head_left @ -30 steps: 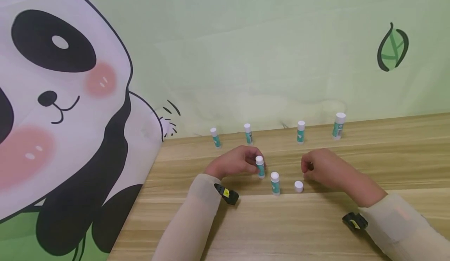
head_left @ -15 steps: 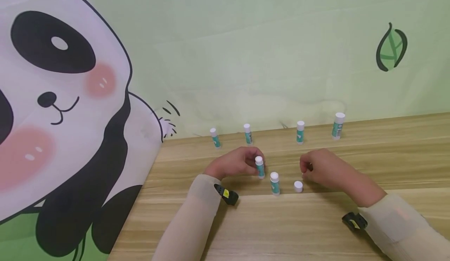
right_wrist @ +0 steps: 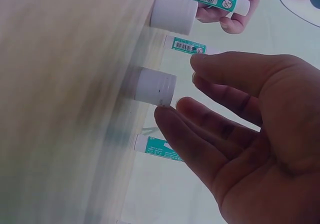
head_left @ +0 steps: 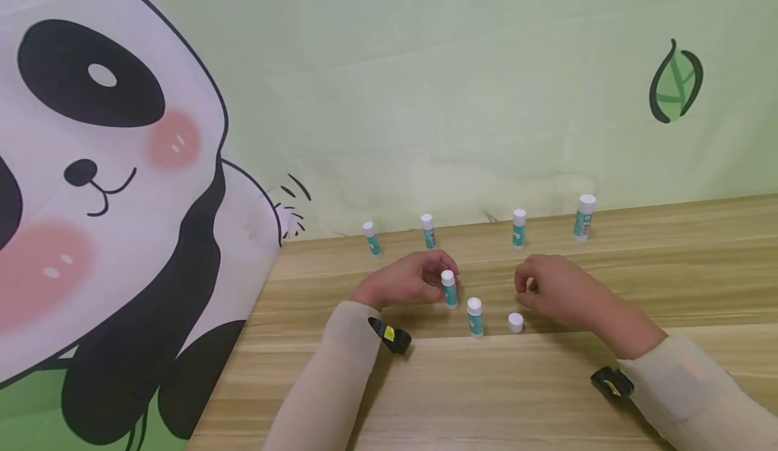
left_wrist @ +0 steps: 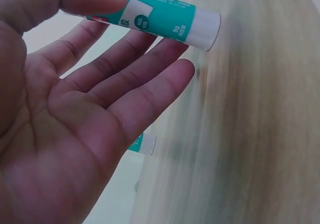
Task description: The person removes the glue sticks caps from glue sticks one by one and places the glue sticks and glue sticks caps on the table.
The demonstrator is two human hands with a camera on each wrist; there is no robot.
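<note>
Upright glue stick (head_left: 449,290) is gripped by left hand (head_left: 404,281), thumb laid across it. White cap (right_wrist: 156,86) is seen right at fingertips of right hand (head_left: 559,290), fingers loosely bent, unclenched; contact can't be told. Second glue stick (head_left: 475,318) and another cap (head_left: 516,323) are set between both hands.
</note>
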